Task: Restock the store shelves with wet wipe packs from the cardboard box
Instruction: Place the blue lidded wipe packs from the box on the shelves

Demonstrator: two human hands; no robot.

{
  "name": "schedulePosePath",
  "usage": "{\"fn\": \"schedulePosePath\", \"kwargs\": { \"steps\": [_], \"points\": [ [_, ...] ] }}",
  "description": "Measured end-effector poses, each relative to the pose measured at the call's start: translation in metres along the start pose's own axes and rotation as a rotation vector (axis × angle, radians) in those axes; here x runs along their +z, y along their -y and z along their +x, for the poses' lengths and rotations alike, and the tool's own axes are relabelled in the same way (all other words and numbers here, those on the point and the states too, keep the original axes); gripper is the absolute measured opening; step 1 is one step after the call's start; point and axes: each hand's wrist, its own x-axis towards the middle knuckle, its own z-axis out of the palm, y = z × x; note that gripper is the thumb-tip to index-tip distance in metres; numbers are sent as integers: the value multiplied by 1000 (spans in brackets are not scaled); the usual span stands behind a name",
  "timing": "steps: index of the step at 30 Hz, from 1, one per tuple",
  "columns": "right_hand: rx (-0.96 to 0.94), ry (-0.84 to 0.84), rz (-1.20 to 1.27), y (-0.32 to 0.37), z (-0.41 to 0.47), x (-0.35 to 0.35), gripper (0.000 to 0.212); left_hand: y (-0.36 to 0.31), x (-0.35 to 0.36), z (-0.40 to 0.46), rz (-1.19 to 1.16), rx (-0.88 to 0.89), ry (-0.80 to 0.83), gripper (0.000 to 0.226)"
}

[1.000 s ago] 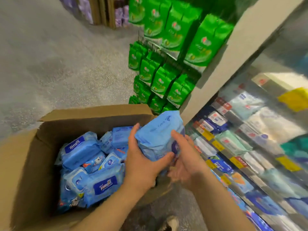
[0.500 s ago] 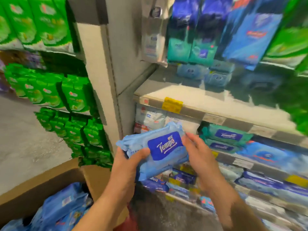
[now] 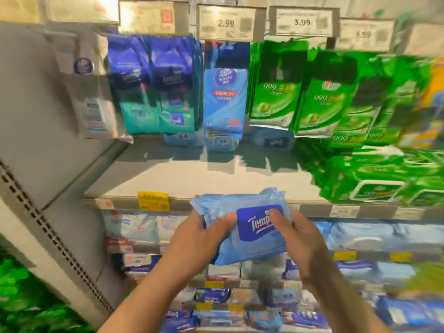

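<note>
Both hands hold one blue wipe pack (image 3: 245, 227) level with the front lip of the shelf (image 3: 192, 179). Left hand (image 3: 197, 239) grips its left end, thumb on top; right hand (image 3: 300, 236) grips its right end, fingers (image 3: 276, 216) over the label. The pack's long axis runs left to right, parallel to the lip. Bare shelf board lies directly beyond and slightly above, so placement probably requires a forward push. The box is out of view.

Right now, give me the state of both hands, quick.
Left hand: holding the blue wet wipe pack by its left end.
Right hand: holding the same pack, thumb on its label.
</note>
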Motion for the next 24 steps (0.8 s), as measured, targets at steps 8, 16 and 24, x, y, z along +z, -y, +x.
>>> {"fn": "schedulePosePath", "kwargs": {
  "steps": [8, 16, 24],
  "points": [
    [-42, -50, -86, 8, 69, -20, 56, -5, -1, 89, -60, 143, 197, 29],
    [-76, -137, -222, -5, 128, -26, 46, 5, 20, 180, 20, 205, 270, 49],
    [-109, -151, -624, -32, 177, -45, 45, 17, 58, 220, 261, 208, 1, 43]
  ]
}}
